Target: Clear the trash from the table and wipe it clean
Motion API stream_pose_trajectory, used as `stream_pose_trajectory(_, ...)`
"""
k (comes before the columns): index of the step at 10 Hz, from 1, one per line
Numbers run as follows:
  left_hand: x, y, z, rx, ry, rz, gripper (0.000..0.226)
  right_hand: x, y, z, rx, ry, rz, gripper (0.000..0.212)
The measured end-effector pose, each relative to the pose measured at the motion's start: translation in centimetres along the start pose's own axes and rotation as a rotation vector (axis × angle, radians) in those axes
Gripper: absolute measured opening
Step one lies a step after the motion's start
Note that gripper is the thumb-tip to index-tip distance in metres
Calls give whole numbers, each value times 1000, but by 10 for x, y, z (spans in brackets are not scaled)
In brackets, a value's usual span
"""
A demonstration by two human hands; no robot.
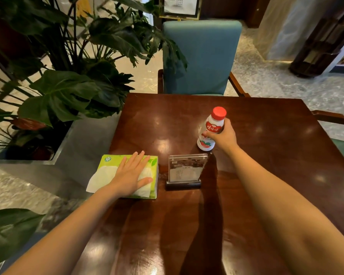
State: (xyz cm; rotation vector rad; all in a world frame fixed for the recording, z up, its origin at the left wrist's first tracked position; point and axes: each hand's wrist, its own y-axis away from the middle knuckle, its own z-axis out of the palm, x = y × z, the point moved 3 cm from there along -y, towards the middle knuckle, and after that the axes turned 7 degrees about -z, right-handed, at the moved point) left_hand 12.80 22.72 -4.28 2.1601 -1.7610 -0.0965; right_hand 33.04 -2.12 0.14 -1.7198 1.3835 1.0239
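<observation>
A white drink bottle (pixel 209 129) with a red cap and a red label stands upright near the middle of the dark wooden table (pixel 266 147). My right hand (pixel 223 136) is wrapped around its middle from the right side. A green pack of tissues (pixel 107 160) lies at the table's left edge, with a white tissue (pixel 101 177) sticking out toward the left. My left hand (pixel 131 173) rests flat on top of the pack, fingers spread and pointing away from me.
A clear acrylic sign holder (pixel 185 169) on a dark base stands between the tissue pack and the bottle. A teal chair (pixel 201 56) faces me across the table. Large-leaved plants (pixel 68 90) in a planter crowd the left side. Another chair's arm (pixel 334 117) shows at right.
</observation>
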Motion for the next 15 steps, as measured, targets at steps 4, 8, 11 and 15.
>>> stream_pose_trajectory(4, 14, 20, -9, 106, -18, -39, 79, 18, 74, -49, -75, 49, -103, 72)
stream_pose_trajectory(8, 73, 45, -37, 273, 516, -21, 61, 40, 116, -61, -117, 88, -97, 65)
stream_pose_trajectory(11, 93, 45, -38, 338, 713, -150, 39, 48, 125, -66, -103, 1, -73, 65)
stream_pose_trajectory(15, 103, 72, -18, 323, 487, -356, 31, 57, 139, -75, -164, 2, 98, 82)
